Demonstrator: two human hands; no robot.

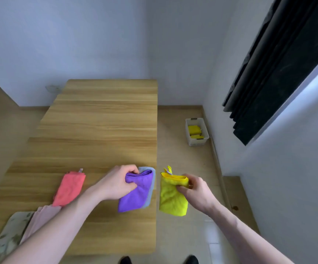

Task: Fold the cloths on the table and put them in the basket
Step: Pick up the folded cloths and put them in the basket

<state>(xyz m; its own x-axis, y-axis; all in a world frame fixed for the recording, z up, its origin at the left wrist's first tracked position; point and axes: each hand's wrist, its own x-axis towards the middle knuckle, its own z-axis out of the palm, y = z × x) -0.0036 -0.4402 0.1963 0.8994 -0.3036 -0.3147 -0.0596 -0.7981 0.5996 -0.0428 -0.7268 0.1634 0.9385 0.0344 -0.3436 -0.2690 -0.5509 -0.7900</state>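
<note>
So we've got the folded yellow cloth [172,195] pinched in our right hand [196,191], hanging just off the table's [101,119] right edge, while our left hand [116,184] grips the purple cloth [138,193] at that edge. The basket [196,142] sits on the floor right of the table. Tip: keep the pinch on the fold so nothing flops open when carrying.
</note>
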